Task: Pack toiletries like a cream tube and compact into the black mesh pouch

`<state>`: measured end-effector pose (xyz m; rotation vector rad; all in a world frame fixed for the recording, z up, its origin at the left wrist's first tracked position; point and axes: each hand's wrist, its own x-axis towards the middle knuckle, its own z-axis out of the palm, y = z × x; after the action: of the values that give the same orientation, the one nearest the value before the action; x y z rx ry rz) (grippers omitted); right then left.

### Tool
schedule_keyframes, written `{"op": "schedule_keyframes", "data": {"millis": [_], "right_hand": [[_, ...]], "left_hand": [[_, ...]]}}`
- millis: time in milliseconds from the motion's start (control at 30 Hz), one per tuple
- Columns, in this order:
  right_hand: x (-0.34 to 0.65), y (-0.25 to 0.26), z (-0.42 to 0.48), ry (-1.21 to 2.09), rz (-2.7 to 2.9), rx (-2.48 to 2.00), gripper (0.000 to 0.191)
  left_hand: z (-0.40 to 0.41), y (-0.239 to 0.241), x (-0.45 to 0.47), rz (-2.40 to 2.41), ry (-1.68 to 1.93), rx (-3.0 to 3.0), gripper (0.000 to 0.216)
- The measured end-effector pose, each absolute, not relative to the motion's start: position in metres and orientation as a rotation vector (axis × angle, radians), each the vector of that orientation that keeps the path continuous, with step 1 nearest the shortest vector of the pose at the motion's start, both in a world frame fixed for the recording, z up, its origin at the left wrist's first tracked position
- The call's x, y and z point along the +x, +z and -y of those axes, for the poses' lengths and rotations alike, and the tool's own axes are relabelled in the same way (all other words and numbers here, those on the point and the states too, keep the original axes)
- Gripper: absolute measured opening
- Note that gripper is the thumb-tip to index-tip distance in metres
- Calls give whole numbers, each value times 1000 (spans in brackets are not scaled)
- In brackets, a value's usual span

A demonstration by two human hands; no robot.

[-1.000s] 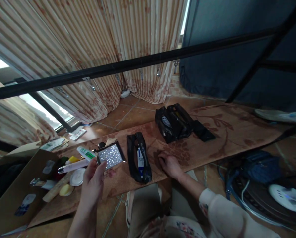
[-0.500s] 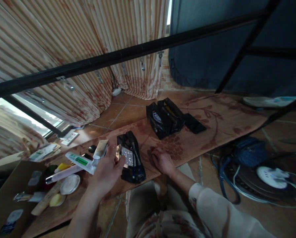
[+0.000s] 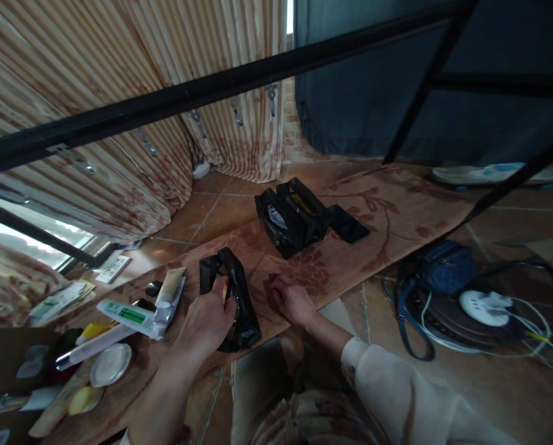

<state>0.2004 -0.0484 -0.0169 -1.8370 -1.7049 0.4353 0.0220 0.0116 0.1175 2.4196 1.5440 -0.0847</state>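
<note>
In the head view, my left hand (image 3: 207,321) is closed on a small glittery case, its fingers down in the mouth of a black pouch (image 3: 246,303). Only a sliver of the case's gold edge (image 3: 225,290) shows; the pouch and fingers hide the rest. My right hand (image 3: 292,301) rests on the patterned runner (image 3: 387,210) with its fingers curled in and nothing visible in them. Two more open black pouches (image 3: 280,232) stand side by side beyond it, touching a dark phone-like slab (image 3: 348,224).
Left of the pouch lie a toothpaste-like tube (image 3: 128,316), a beige tube (image 3: 170,287), a round clear-lidded tub (image 3: 110,364) and a cardboard box (image 3: 12,352). To the right are a blue bag (image 3: 447,266) and a white power strip (image 3: 482,308). A black metal rail (image 3: 239,80) crosses above.
My left hand has lowered the glittery case into the black pouch, where it is now mostly hidden. The whole view has shifted slightly; my right hand stays on the runner.
</note>
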Motion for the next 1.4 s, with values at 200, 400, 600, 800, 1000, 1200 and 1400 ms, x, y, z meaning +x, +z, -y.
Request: {"op": "schedule_keyframes", "data": {"millis": [200,400,600,800,1000,1200,1400], "right_hand": [[200,-19,47,423,1692,-1837,20],[200,-20,48,417,1713,-1861,20],[201,-17,49,413,1715,-1826,21],[200,-16,49,421,1718,-1833,21],[200,-16,50,417,1701,-1838,21],[200,-18,49,420,1700,-1821,21],[200,-19,49,434,1674,-1796,20]], "left_hand": [[-15,110,28,-1531,3,2306,45],[-21,96,23,-1397,37,2185,52],[-33,85,13,-1099,139,1930,52],[-43,81,24,-1173,247,1819,23],[-48,89,31,-1313,61,1713,19],[-54,84,29,-1422,-34,1678,16],[-49,62,36,-1472,-169,1669,20]]}}
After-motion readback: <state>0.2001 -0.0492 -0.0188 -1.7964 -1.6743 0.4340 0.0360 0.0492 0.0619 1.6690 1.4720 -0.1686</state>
